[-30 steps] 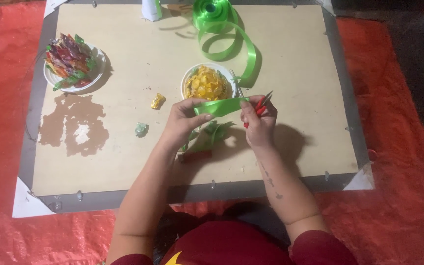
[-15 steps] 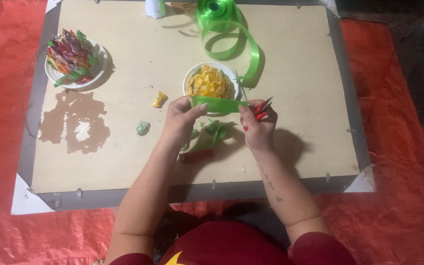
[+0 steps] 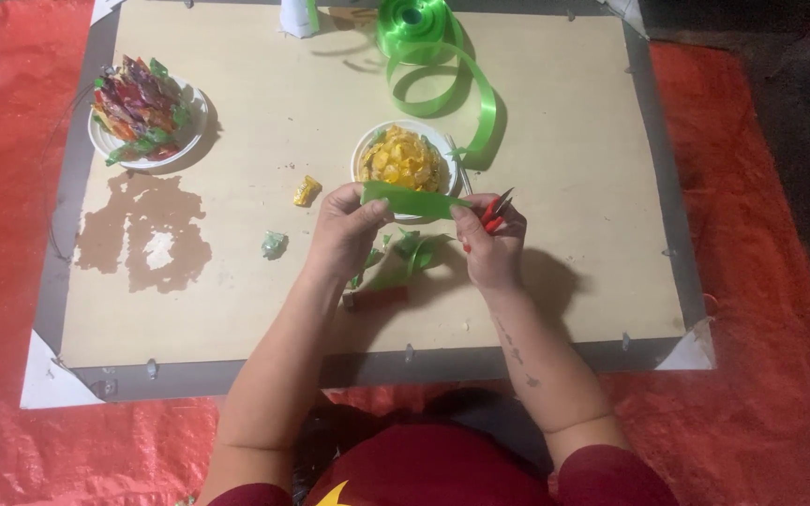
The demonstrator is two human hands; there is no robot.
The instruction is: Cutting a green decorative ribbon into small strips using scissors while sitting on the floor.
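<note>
My left hand pinches the left end of a short strip of green ribbon, held flat above the board. My right hand holds the strip's right end and also grips small red-handled scissors, blades pointing up and right. The ribbon strip hangs just in front of a white bowl of yellow pieces. Under my hands lie cut green ribbon pieces and a red stick-like piece. A long green ribbon trails from its spool at the far edge down past the bowl.
A white plate of mixed red and green wrapped pieces sits far left. A yellow scrap and a pale green crumpled scrap lie left of my hands. The tan board has a brown stain and rests on red sheeting.
The strip between my hands is now separate from the long ribbon and held flatter. My hands stayed nearly in place; the view moved slightly.
</note>
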